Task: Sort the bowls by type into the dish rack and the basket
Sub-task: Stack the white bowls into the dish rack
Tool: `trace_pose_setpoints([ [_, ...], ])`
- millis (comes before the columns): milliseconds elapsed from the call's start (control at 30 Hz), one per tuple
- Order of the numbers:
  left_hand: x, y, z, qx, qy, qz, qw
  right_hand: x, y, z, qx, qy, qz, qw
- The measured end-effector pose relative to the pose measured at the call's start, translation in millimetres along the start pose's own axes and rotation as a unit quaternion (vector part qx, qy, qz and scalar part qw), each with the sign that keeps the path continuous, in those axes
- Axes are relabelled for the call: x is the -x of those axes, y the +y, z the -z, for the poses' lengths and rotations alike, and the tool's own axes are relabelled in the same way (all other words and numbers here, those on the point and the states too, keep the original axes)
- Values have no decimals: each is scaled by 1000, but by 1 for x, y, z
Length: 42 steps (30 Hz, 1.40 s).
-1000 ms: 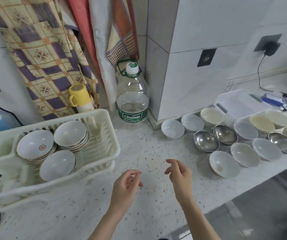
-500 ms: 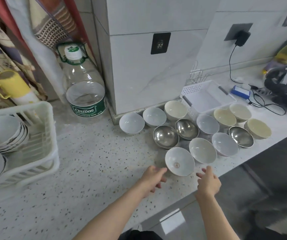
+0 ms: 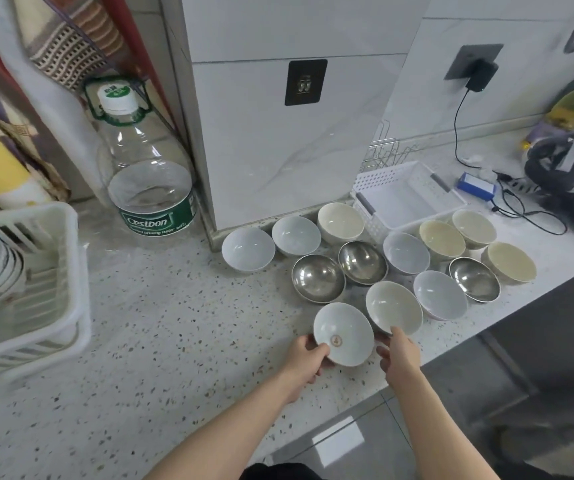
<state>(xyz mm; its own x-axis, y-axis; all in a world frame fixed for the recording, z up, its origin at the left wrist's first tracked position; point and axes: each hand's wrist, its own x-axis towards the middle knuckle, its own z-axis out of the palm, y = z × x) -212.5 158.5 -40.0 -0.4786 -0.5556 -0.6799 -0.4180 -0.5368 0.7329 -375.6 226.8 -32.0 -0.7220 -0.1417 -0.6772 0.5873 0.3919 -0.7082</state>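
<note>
At the near edge of the worktop (image 3: 174,341), I have both hands on the crested bowl (image 3: 343,335).

My left hand (image 3: 304,358) curls its grip round the bowl's left rim; my right hand (image 3: 400,353) rests against its right side, though whether those fingers clamp I cannot tell. It looks like glazed ceramic: stiff, slick, breakable, so I judge opposite rims the safest hold. The other bowls (image 3: 393,308) crowd just behind, the dish rack (image 3: 71,271) well apart to the left, the basket (image 3: 407,195) behind.
</note>
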Motion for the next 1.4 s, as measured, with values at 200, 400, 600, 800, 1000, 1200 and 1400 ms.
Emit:
trace_pose_setpoints([
  [200,23,-9,38,59,10,-31,998,13,4,-10,-48,53,22,997],
  [400,49,-5,76,126,38,-96,987,51,21,-23,-115,44,84,989],
  [600,82,6,117,193,71,-159,966,94,20,-52,-102,-17,138,985],
  [800,126,5,185,231,132,-204,942,155,32,-97,-66,-86,200,974],
  [1000,180,-6,272,288,186,-269,900,230,55,-149,-2,-169,263,950],
  [1200,243,-37,371,325,268,-312,851,308,73,-209,68,-292,339,892],
  [1400,289,-73,454,314,378,-318,811,368,100,-271,136,-368,359,847],
])
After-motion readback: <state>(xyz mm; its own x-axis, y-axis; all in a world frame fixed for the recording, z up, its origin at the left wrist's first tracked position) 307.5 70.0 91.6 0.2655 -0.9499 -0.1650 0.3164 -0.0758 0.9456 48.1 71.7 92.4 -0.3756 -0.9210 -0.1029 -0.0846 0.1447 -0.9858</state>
